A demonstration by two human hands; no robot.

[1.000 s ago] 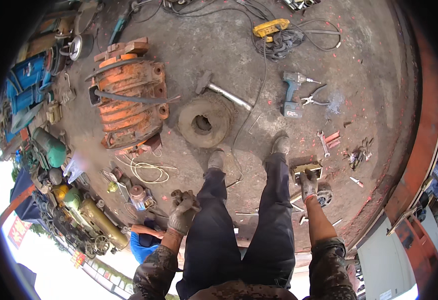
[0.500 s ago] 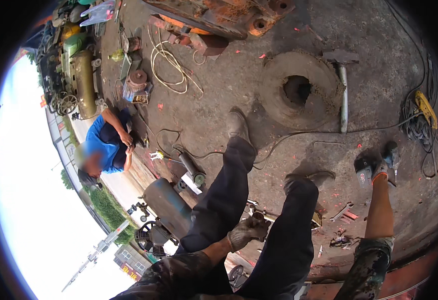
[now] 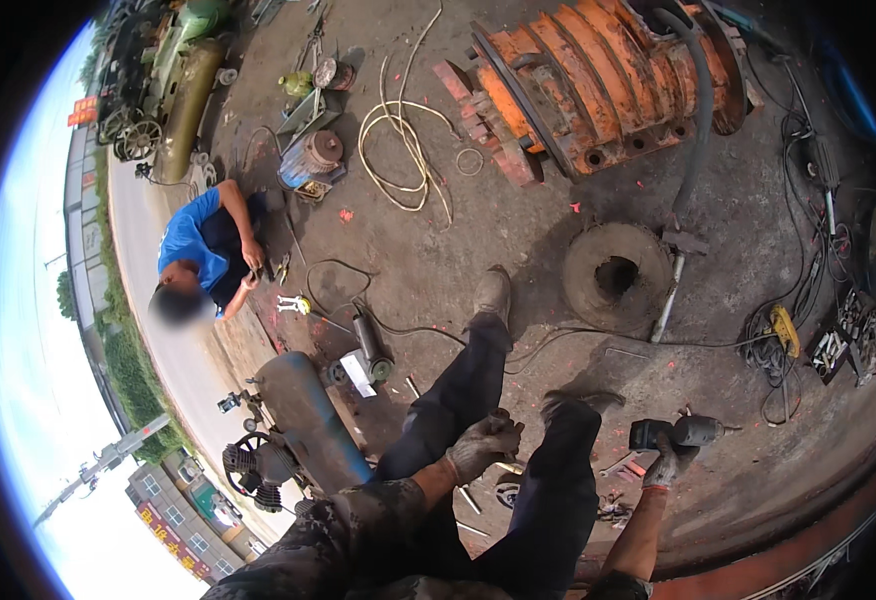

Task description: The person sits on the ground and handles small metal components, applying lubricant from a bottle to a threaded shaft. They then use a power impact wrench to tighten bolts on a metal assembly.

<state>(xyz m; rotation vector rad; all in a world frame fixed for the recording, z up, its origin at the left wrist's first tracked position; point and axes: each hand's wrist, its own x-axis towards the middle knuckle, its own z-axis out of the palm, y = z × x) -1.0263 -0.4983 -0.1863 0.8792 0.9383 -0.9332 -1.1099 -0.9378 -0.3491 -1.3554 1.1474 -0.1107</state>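
My left hand point(image 3: 481, 448), in a grey work glove, is closed around a short dark metal cylinder point(image 3: 499, 415) that looks like a socket; its end sticks out at the top of the fist. It is above the floor between my legs. At the right my right hand point(image 3: 667, 462), also gloved, grips the handle of a cordless impact wrench point(image 3: 698, 431). The tool is lifted off the floor, its nose pointing right and its black battery point(image 3: 647, 433) to the left. Below my left hand lie several metal rods and tools point(image 3: 469, 499), partly hidden by my legs.
Ahead lie a round clay-coloured disc with a hole point(image 3: 583, 275), a sledgehammer point(image 3: 670, 297) and a rusty orange machine casing point(image 3: 598, 85). A cable point(image 3: 558, 333) crosses the floor. At left a person in blue point(image 3: 196, 250) crouches near an air compressor tank point(image 3: 313, 415).
My right hand has picked the impact wrench up off the floor and brought it left, toward me. My left hand stays closed on the cylinder. The view has tilted up, showing more of the orange casing.
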